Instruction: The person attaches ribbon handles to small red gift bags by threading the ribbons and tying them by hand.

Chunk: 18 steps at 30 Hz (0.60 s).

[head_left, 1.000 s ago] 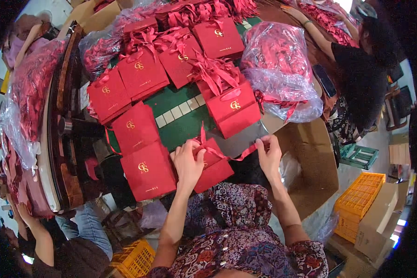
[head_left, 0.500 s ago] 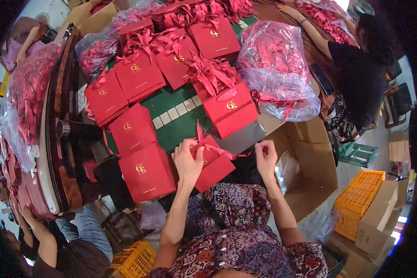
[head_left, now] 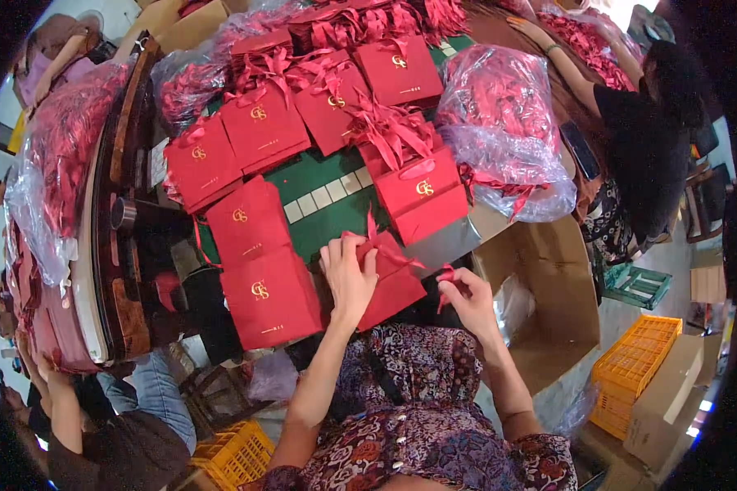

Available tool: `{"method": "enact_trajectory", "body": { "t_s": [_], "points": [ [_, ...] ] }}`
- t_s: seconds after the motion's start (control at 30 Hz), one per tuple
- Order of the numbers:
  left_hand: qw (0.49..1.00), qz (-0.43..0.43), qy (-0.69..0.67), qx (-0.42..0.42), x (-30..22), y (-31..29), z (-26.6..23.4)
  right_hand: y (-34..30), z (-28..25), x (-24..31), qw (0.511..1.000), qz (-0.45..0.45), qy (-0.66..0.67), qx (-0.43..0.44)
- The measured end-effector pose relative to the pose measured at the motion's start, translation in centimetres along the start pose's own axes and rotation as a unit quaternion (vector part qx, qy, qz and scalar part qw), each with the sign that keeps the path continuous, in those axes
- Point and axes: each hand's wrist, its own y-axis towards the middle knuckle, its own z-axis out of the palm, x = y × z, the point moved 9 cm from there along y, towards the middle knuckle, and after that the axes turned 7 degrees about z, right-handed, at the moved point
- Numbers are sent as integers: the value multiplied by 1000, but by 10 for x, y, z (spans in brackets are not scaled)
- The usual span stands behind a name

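A red paper gift bag [head_left: 391, 296] with a red ribbon lies at the table's near edge in front of me. My left hand [head_left: 350, 280] is closed at its upper left, thumb and fingers gripping the bag near the ribbon; the exact hold is partly hidden. Between the thumb and fingers of my right hand [head_left: 469, 301] is the loose end of a red ribbon [head_left: 445, 288], just right of the bag. More red bags [head_left: 269, 299] lie to the left of my hands. Beyond my right hand stands a pile of red bags [head_left: 422, 196] with ribbons on top.
A green surface with white tiles [head_left: 329, 195] shows between the bags. Plastic-wrapped red bundles [head_left: 499, 123] sit at the back right. An open cardboard box [head_left: 553, 303] stands at my right, with an orange crate [head_left: 635, 360] beyond. People work on both sides.
My right hand has come down and slightly inward, its fingers turned toward the bag, with the ribbon end now plainly pinched. My left hand stays at the bag. The whole view has shifted slightly.
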Motion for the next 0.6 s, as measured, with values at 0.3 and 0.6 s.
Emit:
{"method": "enact_trajectory", "body": {
  "t_s": [0.3, 0.6],
  "points": [
    [982, -14, -177, -57, -19, -18, -31, 8, 65, 25, 979, 40, 174, 100],
    [906, -182, -371, 92, -18, -84, -9, 6, 82, 6, 981, 56, 153, 103]
  ]
}}
